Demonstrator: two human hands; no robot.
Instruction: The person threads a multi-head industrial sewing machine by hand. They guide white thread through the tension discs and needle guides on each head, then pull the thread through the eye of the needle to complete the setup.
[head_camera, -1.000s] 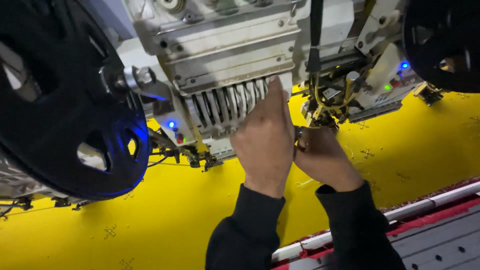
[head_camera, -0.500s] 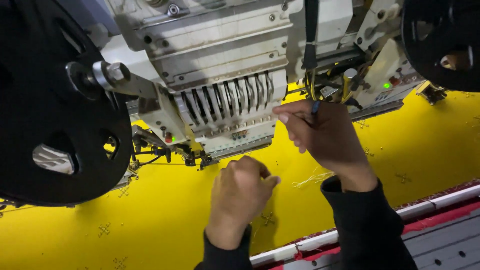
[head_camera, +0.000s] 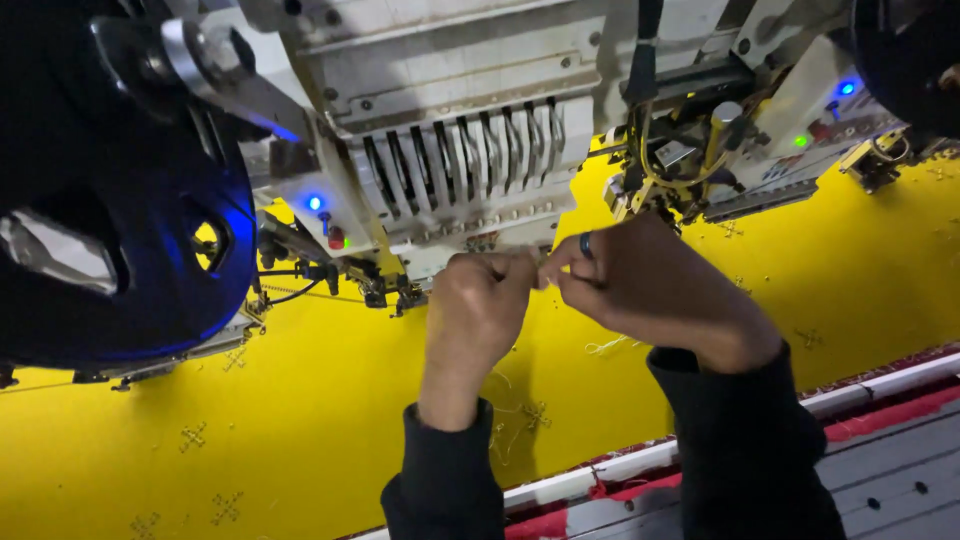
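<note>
A white multi-needle embroidery head (head_camera: 460, 150) hangs over stretched yellow fabric (head_camera: 300, 420). Both hands, in dark sleeves, meet just below its needle case. My left hand (head_camera: 480, 310) is a closed fist with its fingertips pinched against those of my right hand (head_camera: 650, 290). That right hand wears a dark ring and sits under the yellow-wired assembly (head_camera: 670, 160). Anything pinched between the fingertips is too fine to see.
A large black spool-like wheel (head_camera: 120, 230) fills the left side, and another dark wheel (head_camera: 900, 50) is at the top right. Blue and green indicator lights glow on the machine. A white and red frame rail (head_camera: 880, 385) borders the fabric in front. Small embroidered motifs dot the cloth.
My left hand has risen from the fabric to meet my right hand. My right hand has dropped slightly from the yellow-wired part, and the view has closed in.
</note>
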